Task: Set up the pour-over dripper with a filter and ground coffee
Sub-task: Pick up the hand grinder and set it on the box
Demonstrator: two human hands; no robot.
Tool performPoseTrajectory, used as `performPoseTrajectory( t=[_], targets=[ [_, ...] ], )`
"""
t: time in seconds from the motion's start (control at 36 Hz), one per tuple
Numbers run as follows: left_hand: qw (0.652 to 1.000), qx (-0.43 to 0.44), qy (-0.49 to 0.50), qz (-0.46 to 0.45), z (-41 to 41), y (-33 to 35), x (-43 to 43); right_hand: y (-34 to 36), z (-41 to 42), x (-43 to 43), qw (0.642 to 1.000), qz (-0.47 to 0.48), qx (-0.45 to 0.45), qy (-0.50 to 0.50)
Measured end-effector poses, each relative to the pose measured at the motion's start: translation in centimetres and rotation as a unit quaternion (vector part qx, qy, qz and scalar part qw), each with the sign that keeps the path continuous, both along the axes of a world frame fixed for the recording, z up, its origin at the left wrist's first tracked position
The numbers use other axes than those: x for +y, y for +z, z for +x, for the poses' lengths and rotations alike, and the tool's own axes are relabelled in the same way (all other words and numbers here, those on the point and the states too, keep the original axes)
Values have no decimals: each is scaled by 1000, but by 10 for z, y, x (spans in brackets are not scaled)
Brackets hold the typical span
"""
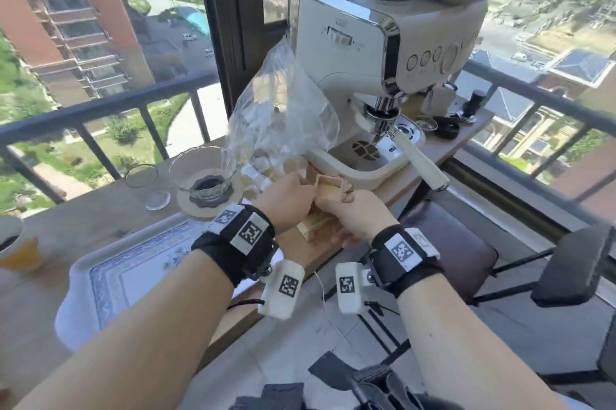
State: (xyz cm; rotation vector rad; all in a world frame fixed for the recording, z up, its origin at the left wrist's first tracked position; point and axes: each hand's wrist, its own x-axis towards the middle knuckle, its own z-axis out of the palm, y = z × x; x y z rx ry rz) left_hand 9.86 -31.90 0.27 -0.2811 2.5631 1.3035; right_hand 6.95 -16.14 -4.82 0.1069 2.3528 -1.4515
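Lying nearest me on the bench (100,223), along its near edge, is a white tray (83,273) with a blue patterned border. An orange cup (18,251) sits at the bench's left edge. Just beyond the tray's right corner, a stack of brown filters (315,230) rests on the wood under my hands.

Above that stack I hold one paper filter (328,191) between both hands. My left grip (290,199) is curled onto its left side, and my right grip (360,213) is curled onto its right side, with fingertips showing past the far edge. The filter's mouth is spread partly open between them.

To the left of my hands, toward the far edge, stands the glass dripper (203,173) on a wooden ring (195,209), with a dark collar at its base. It is apart from the filter. A small clear glass (141,173) stands just beside it on the left.

Behind my hands a crumpled clear plastic bag (280,116) leans against a cream espresso machine (360,43). The machine's portafilter handle (425,164) points toward the bench's right edge.
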Motion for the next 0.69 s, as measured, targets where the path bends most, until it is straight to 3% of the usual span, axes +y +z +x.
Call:
performPoseTrajectory(
  t=[0.14, 0.42, 0.58, 0.69],
  targets=[
    [997, -11, 36, 71, -11, -7, 0, -9, -7, 0, 999, -29, 7, -44],
    [996, 4, 8, 88, -20, 8, 9, -4, -19, 11, 971, -167, 33, -166],
    [991, 40, -16, 130, -24, 24, 13, 26, -14, 25, 959, -202, 83, -182],
    [992, 103, -73, 24, -20, 50, 17, 52, 3, 45, 971, -162, 103, -143]
  ],
)
